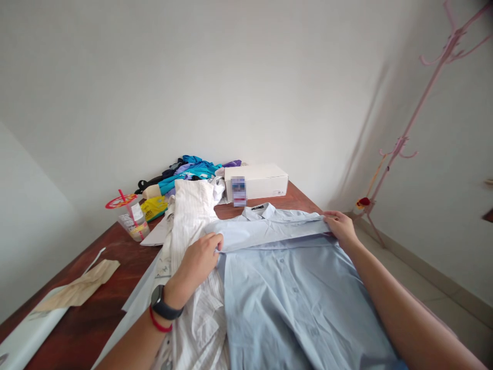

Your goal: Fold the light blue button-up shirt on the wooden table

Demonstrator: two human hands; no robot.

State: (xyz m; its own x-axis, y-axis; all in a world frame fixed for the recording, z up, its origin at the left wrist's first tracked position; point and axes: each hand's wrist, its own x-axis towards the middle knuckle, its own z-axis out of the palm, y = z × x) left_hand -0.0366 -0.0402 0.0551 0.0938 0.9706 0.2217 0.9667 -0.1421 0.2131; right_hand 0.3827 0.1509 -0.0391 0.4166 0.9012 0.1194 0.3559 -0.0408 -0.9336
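A light blue button shirt (292, 293) lies flat on the dark wooden table (96, 318), collar toward the wall. Its sleeve is folded across the upper chest. My left hand (200, 259) pinches the left end of that folded sleeve, fingers closed on the fabric. My right hand (341, 226) grips the right end of the fold at the shirt's shoulder. A smartwatch and a red band sit on my left wrist. A white striped shirt (190, 216) lies crumpled under and beside my left hand.
A white box (258, 181) stands at the table's far edge, next to a heap of blue and purple clothes (188, 169). A plastic cup with a red lid (133, 216) and a brown paper bag (82, 288) lie left. A pink coat stand (416, 113) stands right.
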